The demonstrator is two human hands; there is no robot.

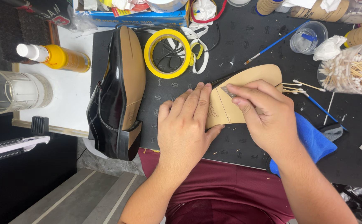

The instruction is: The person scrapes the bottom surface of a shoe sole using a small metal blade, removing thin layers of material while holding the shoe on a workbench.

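A black dress shoe with a tan sole lies sole-up on a black mat. My left hand presses flat on its heel end and steadies it. My right hand pinches a small grey strip against the middle of the sole. A second black glossy shoe lies on its side to the left, its tan sole facing the first one.
A yellow tape roll lies behind my left hand. A blue cloth sits under my right wrist. Cotton swabs in a clear tub, a blue brush, a plastic cup, an orange bottle and a glass jar surround the mat.
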